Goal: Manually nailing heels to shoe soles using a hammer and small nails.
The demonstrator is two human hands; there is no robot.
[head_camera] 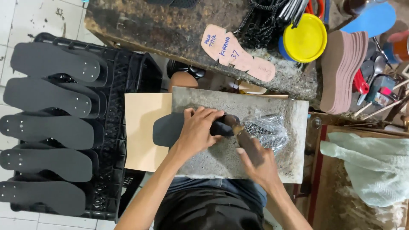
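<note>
While I worked at the grey stone surface [272, 170], my left hand [197, 130] pressed the flat black sandal sole [168, 127].
My right hand [257, 159] pinched a small brown-handled tool [237, 129] between its fingers.

Free: bare slab [221, 157] near edge | Blocked: nail bag [266, 130] right, black crate [123, 85] left, bench [170, 30] probably beyond

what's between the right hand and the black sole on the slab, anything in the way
Nothing visible does. The left hand presses the black sole on the grey slab; the right hand already meets the sole's end. The bag of nails lies beside it.
</note>
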